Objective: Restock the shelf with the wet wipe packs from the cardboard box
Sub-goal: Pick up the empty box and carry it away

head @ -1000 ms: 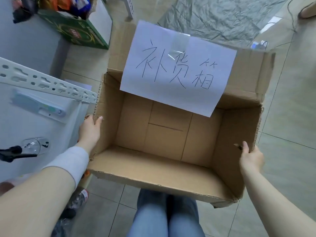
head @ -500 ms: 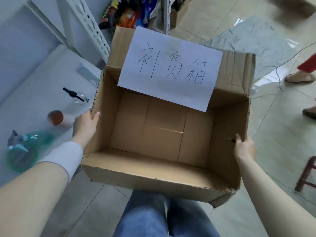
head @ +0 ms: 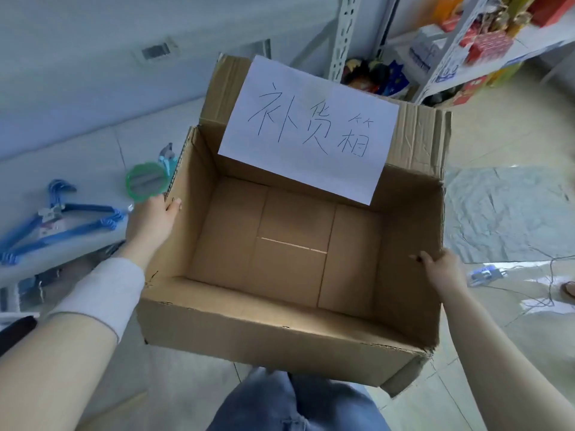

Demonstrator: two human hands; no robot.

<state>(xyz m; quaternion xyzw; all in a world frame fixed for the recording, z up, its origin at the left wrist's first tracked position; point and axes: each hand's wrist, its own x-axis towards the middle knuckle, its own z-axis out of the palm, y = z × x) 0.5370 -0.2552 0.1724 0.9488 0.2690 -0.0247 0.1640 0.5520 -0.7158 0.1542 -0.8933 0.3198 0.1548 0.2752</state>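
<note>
Hanging between the two hands, the cardboard box (head: 280, 332) shows a bare inside, no wet wipe packs in it. Its long axis runs left to right. The left hand (head: 152, 223) grips the left wall's rim, the right hand (head: 443, 272) the right wall's. The white shelf (head: 77, 157) lies leftward, nearer the left hand.

Stockroom corner: pale tiled floor (head: 513, 141), white metal racks (head: 345, 35).
The racks stand far right, stocked with colourful packs. A crumpled grey sheet (head: 497, 213) lies on the tiles at right, with a thin cable (head: 550, 275) nearer. Blue hangers (head: 62, 225) lie on a white board (head: 77, 157) at left.
</note>
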